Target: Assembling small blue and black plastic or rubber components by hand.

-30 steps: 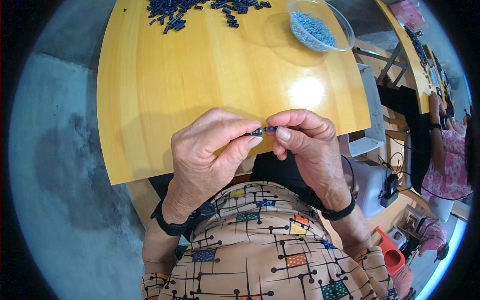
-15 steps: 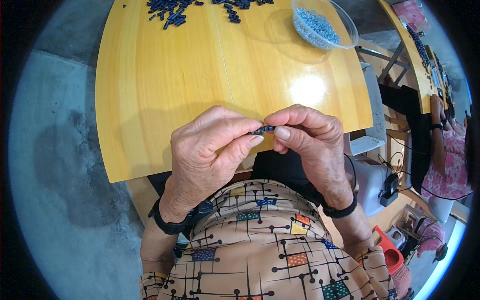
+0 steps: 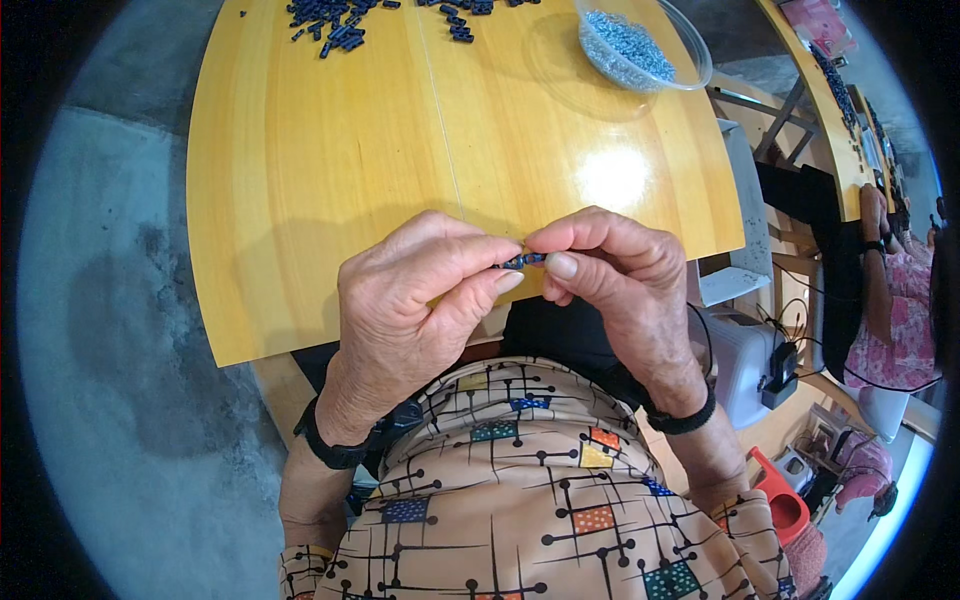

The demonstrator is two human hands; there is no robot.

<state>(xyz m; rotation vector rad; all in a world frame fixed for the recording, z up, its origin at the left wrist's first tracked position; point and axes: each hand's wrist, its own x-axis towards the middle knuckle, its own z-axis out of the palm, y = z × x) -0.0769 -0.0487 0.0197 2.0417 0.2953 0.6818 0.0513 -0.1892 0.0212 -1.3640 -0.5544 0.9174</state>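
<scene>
Between my two hands, just past the table's near edge, is a small dark blue-black part [image 3: 516,262], seemingly plastic. My left hand [image 3: 405,285] pinches its left end between thumb and forefinger. Thumb and forefinger of my right hand [image 3: 625,268] close on its right end. The fingertips cover most of it, so I cannot tell whether it is one piece or two joined. Similar dark parts [image 3: 335,15] lie in a loose heap at the table's far left, with a smaller group [image 3: 458,28] beside them.
A clear plastic bowl [image 3: 690,84] of small silvery-blue pieces [image 3: 630,48] stands on the yellow wooden table [image 3: 340,150] at the far right. Right of the table are a grey tray [image 3: 735,285], a white box [image 3: 740,350] and cables. Another person's arm [image 3: 876,290] rests by a second table.
Both hands keep their pinch on the dark part with hardly any movement. The whole view has shifted very slightly.
</scene>
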